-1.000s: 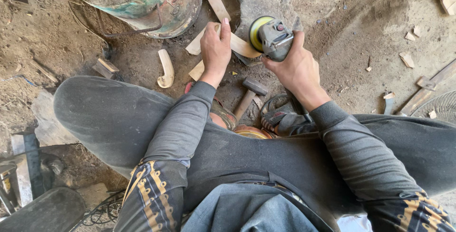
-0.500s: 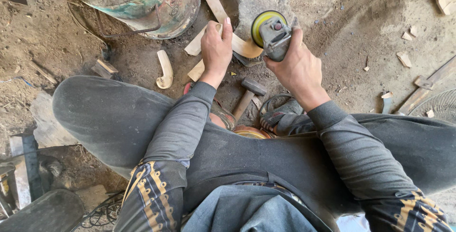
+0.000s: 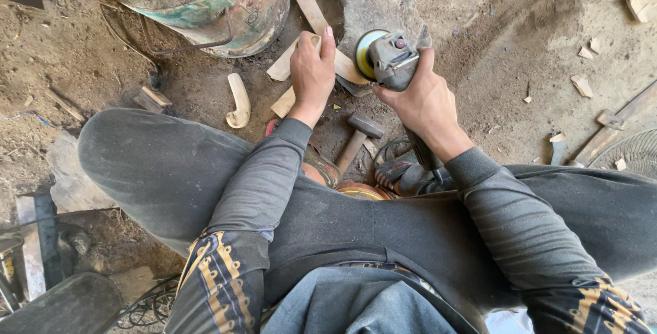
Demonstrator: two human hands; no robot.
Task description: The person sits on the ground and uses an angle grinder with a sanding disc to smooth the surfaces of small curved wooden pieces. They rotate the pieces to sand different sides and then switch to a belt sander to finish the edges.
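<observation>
My left hand (image 3: 312, 72) presses down on a flat pale wooden piece (image 3: 283, 67) lying on the dirt floor in front of my knees. My right hand (image 3: 419, 98) grips a grey angle grinder (image 3: 391, 58). Its yellow-rimmed disc (image 3: 363, 52) stands on edge right beside the right end of the wooden piece, close to my left hand's fingers. The grinder's cable runs down past my right wrist.
A hammer (image 3: 358, 135) lies between my legs. A curved wooden handle (image 3: 239, 101) and a second wooden strip (image 3: 309, 3) lie on the dirt. A rusty painted drum (image 3: 233, 5) stands at the top left. Wood offcuts (image 3: 583, 85) are scattered on the right.
The grinder has tipped up a little, its disc now more upright beside the wood. My left hand stays on the wooden piece.
</observation>
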